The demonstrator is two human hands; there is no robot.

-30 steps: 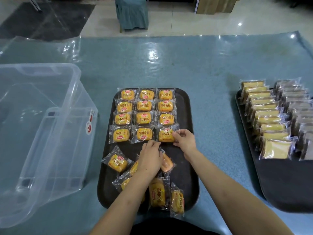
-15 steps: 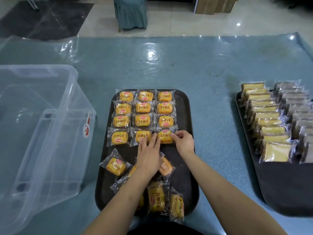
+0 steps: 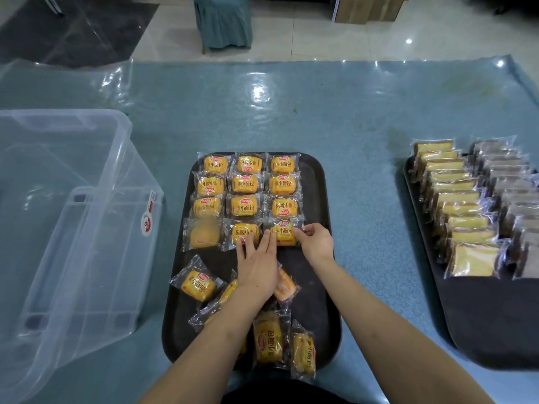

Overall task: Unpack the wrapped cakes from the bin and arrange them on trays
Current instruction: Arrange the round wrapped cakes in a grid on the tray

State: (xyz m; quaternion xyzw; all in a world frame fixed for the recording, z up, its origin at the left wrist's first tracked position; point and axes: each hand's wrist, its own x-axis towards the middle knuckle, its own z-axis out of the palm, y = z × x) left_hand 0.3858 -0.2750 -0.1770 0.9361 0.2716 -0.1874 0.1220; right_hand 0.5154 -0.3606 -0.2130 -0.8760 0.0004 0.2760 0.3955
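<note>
A dark tray (image 3: 316,182) in front of me holds yellow wrapped cakes set in rows of three. In the fourth row, my right hand (image 3: 316,243) pinches the right edge of the rightmost cake (image 3: 284,233). My left hand (image 3: 256,266) lies flat with straight fingers, its tips touching that cake's left side and the middle cake (image 3: 245,231). Several loose cakes, one of them (image 3: 198,284), lie scattered on the tray's near half, partly hidden under my left forearm. The clear plastic bin (image 3: 67,228) stands at the left and looks empty.
A second dark tray (image 3: 481,330) at the right carries two rows of wrapped cake slices, pale yellow ones (image 3: 460,205) and brownish ones (image 3: 519,199). A blue cloth under clear plastic covers the table (image 3: 291,112). A covered chair (image 3: 223,21) stands beyond the far edge.
My left hand has moved forward from the loose cakes up to the fourth row. My right hand has stayed on the rightmost cake of that row.
</note>
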